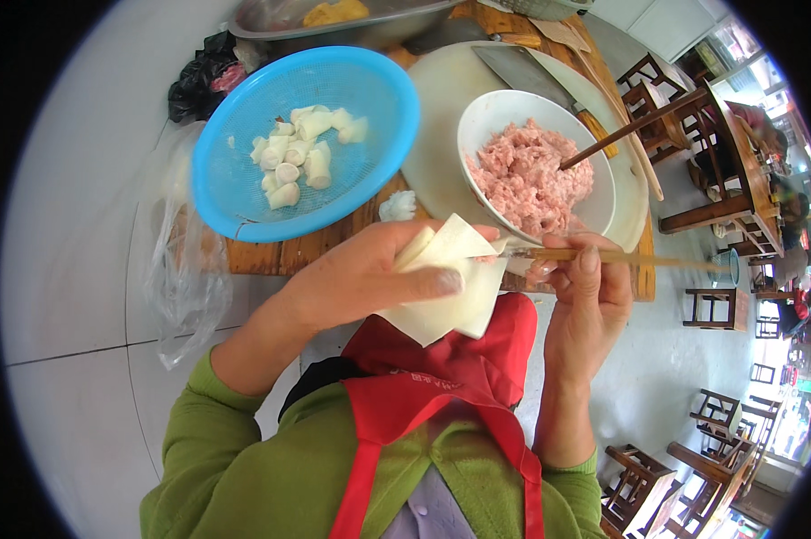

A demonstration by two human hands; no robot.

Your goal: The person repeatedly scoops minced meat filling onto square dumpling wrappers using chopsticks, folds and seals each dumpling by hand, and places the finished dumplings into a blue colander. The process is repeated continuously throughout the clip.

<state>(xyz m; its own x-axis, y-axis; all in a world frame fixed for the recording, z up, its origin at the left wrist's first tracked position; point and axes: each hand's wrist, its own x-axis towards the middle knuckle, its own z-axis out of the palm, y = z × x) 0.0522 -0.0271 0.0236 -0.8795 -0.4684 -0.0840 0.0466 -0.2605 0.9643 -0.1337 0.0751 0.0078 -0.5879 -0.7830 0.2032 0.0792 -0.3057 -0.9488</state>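
My left hand (372, 269) holds a stack of square dough wrappers (452, 283), its thumb pressed across them. One corner of the top wrapper stands folded up. In my right hand (587, 283) is a thin wooden stick (641, 259), blurred, whose tip touches the wrappers with a little pink filling on it. Just beyond this hand sits a white bowl (490, 108) of minced raw meat (530, 175), with a brown chopstick (621, 135) stuck in it. A blue plastic colander (372, 182) to the left contains several folded wontons (298, 151).
Under the bowl is a round cutting board (436, 121) with a cleaver (527, 71) on it. A metal tray (264, 27) stands behind the colander. A clear plastic bag (183, 283) hangs off the wooden table's (277, 256) left side. Wooden stools (715, 308) and tables stand to the right.
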